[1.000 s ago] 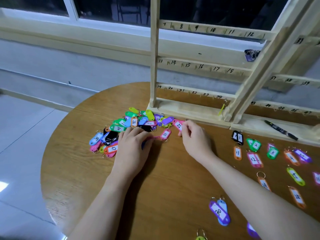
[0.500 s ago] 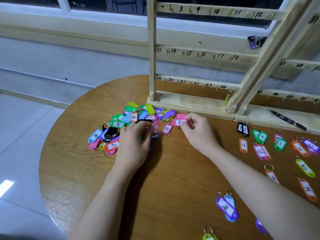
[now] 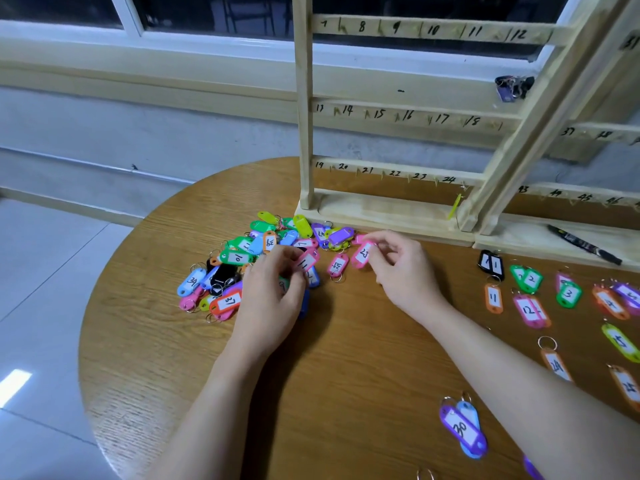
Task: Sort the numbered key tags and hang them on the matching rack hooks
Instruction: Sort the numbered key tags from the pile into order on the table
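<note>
round wooden table (image 3: 346,393) lying beneath the fingers | black marker (image 3: 584,244) resting far right of the fingers | dark bundle, possibly keys (image 3: 512,87), sitting on the windowsill (image 3: 173,64) beyond

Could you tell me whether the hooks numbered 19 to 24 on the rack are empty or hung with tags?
Empty: the rail of hooks 19 to 24 shows bare hooks, no tag hanging.

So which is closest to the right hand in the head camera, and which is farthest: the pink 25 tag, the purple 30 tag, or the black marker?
From the right hand:
1. Pink 25 tag, just to its left.
2. Purple 30 tag, toward the table's near edge.
3. Black marker, far right on the rack's base.
</note>
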Demonstrator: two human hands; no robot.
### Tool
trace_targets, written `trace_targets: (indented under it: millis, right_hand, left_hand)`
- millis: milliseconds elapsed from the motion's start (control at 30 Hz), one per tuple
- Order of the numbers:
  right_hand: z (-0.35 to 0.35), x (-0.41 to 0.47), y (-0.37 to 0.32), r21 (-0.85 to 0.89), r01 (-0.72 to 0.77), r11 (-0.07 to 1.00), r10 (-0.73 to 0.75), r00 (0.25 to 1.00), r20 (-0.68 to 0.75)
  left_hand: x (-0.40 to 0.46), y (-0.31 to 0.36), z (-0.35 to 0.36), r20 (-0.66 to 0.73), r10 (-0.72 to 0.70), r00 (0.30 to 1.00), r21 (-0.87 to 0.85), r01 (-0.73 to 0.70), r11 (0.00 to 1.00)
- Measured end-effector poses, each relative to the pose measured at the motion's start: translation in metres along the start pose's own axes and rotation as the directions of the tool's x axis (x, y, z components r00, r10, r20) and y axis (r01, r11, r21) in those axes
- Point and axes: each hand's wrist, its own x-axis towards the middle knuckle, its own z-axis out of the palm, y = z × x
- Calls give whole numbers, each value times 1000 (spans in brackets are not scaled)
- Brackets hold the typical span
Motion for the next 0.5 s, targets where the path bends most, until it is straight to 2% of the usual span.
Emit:
trace_targets:
  millis: [233, 367, 500]
  right_hand:
    - [-1, 2, 2, -55, -33, 998, 34, 999, 17]
    - [-4, 0, -8, -21, -56, 998, 57, 998, 26]
    - [-23, -11, -30, 13, -137, 990, 134, 983, 127]
  left_hand:
    - [-1, 3, -1, 39, 39, 998, 89, -43, 995]
    - [-3, -1, 0, 40, 93, 995, 165, -98, 981]
    - [-9, 8, -3, 8, 114, 993, 196, -114, 974]
